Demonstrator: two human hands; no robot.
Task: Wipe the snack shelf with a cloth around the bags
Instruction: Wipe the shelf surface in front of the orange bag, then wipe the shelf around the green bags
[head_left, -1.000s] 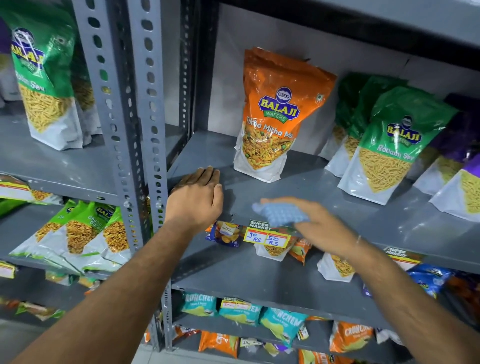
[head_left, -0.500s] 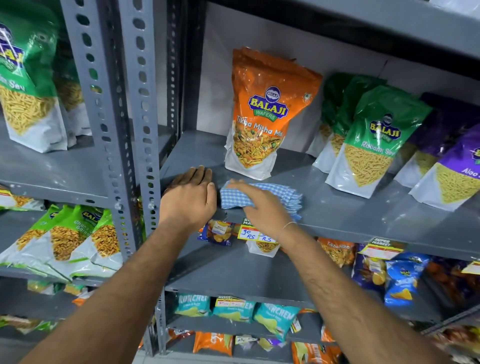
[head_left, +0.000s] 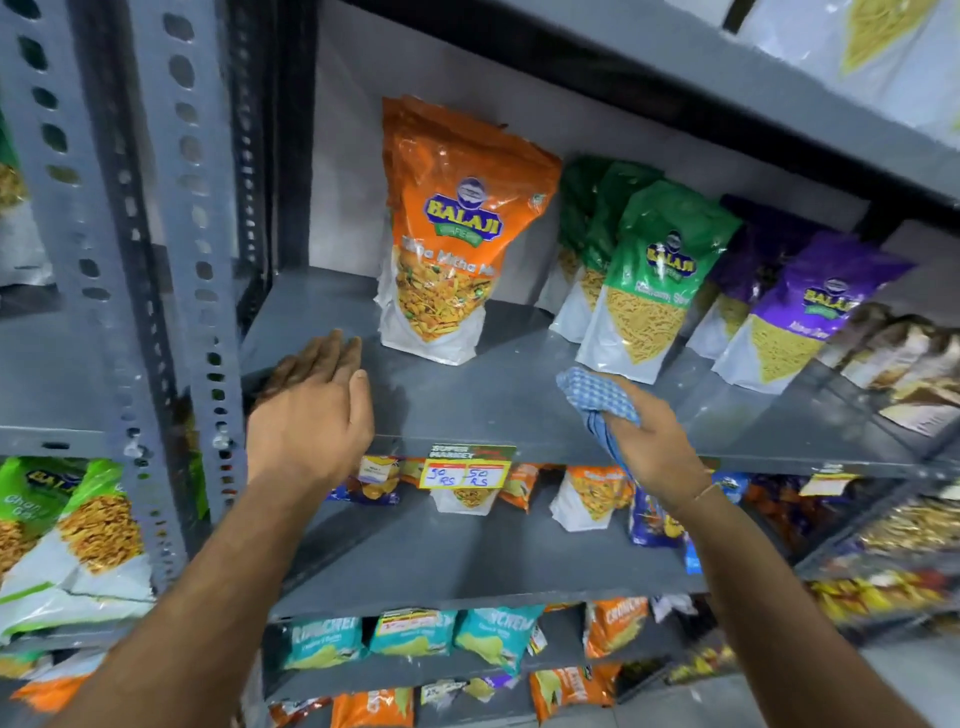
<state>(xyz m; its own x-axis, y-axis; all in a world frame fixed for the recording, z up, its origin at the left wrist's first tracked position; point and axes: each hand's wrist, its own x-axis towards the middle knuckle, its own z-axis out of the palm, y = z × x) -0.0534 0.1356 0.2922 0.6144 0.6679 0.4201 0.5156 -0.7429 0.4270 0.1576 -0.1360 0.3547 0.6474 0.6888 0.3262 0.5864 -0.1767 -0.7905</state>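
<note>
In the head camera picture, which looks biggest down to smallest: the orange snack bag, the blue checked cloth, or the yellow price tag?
1. Orange snack bag, clearly largest.
2. Blue checked cloth and yellow price tag look about alike; the cloth is bunched in the right hand, so its true size is unsure.

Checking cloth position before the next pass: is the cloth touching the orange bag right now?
No: the blue checked cloth, bunched in the right hand, sits well right of the orange bag, with bare shelf between.
</note>
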